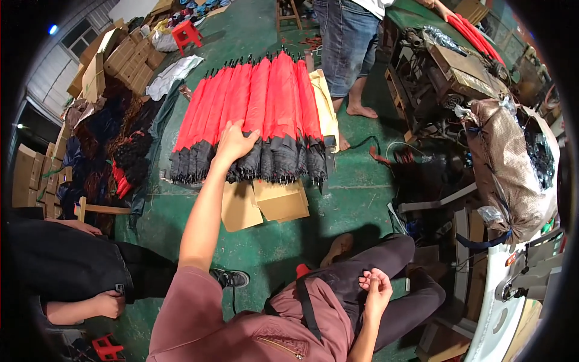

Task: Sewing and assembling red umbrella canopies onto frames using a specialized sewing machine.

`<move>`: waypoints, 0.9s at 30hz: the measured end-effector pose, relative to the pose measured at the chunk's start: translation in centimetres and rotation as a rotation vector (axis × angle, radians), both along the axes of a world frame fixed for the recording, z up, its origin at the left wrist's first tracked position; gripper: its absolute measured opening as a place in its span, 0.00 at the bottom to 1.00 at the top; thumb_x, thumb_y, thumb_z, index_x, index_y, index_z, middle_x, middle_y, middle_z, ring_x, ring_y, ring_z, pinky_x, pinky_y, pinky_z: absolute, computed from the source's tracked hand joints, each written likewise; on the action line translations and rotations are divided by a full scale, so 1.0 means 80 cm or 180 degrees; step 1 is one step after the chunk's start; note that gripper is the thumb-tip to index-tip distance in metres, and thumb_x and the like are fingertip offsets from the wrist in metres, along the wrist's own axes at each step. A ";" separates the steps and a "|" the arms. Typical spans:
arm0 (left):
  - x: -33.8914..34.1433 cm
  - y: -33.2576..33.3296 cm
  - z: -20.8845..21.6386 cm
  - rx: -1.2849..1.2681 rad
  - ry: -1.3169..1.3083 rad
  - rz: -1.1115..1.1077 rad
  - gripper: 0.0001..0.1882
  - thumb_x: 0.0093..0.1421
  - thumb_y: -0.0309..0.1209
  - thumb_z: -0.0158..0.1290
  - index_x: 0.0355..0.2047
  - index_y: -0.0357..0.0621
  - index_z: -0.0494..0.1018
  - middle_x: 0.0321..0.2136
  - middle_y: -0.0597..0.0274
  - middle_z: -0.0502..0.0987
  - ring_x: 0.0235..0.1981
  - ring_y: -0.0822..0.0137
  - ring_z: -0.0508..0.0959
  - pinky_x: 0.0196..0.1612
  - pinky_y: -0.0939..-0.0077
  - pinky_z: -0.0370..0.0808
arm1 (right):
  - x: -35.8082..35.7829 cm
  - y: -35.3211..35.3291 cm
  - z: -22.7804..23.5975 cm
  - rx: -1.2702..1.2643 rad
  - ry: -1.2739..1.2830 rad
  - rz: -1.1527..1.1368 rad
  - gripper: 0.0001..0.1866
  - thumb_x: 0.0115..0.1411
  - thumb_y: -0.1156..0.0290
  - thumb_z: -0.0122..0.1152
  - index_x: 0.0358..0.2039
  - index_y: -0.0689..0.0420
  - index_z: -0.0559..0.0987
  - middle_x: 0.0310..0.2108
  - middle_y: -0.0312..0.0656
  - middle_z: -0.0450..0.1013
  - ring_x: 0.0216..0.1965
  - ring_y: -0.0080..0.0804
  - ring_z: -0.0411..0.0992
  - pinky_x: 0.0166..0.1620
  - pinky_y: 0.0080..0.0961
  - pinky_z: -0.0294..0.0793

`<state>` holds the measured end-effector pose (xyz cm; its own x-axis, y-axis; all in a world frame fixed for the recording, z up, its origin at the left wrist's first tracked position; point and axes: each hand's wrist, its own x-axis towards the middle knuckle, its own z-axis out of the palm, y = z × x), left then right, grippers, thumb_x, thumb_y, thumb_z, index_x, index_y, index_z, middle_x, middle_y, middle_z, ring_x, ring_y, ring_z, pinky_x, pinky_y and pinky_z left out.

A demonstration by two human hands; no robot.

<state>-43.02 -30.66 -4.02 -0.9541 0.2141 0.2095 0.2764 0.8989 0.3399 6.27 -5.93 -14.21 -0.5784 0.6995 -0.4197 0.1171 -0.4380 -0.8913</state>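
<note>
A row of folded red umbrellas (259,90) with black lower ends lies side by side on flattened cardboard (281,200). My left arm reaches out over the near side of the row. There my left hand (234,145) is on one umbrella, its fingers and thumb bent around the cloth where red meets black; the fingertips are partly hidden. Above my dark-trousered thigh, my right hand (376,291) is turned up with curled fingers pressed together. Anything within them is too small to make out.
To the left, a seated person's leg and hand (110,303) are close by. Someone in jeans (350,48) stands barefoot beyond the row. A woven sack (503,160) and machinery (449,66) stand right. Boxes (128,60) and a red stool (186,35) are at far left.
</note>
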 end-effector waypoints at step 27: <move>0.515 0.424 -0.176 -0.0103 -0.3030 -0.5216 0.12 0.69 0.26 0.55 0.49 0.31 0.78 0.38 0.49 0.84 0.38 0.63 0.83 0.44 0.72 0.78 | 0.296 -0.052 0.211 0.1015 -0.1370 -0.2639 0.11 0.71 0.72 0.60 0.50 0.63 0.80 0.36 0.39 0.81 0.39 0.21 0.79 0.45 0.24 0.79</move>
